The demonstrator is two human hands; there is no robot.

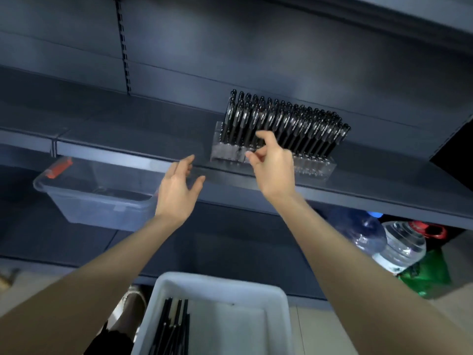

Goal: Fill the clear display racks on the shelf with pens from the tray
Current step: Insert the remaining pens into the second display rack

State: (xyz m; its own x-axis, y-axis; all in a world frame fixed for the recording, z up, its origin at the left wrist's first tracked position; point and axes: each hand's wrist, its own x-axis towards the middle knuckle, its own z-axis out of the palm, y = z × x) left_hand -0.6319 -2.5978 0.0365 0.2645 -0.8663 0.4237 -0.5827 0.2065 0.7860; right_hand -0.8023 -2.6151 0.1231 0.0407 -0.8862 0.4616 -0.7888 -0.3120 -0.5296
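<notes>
A clear display rack [314,167] stands on the grey shelf [128,139], packed with several black pens [294,124] standing upright. My right hand [273,165] is raised in front of the rack's left part, fingers loosely curled, with nothing visible between them. My left hand [179,190] hovers open just below the shelf's front edge, left of the rack, palm turned away and fingers spread. A white tray [220,285] sits low in front of me, with several black pens [174,326] lying along its left side.
A clear plastic bin [97,201] with a red clip [60,167] sits under the shelf at the left. Large water bottles [378,239] and a green bag [430,275] stand on the floor at the right. Another shelf overhangs the top right.
</notes>
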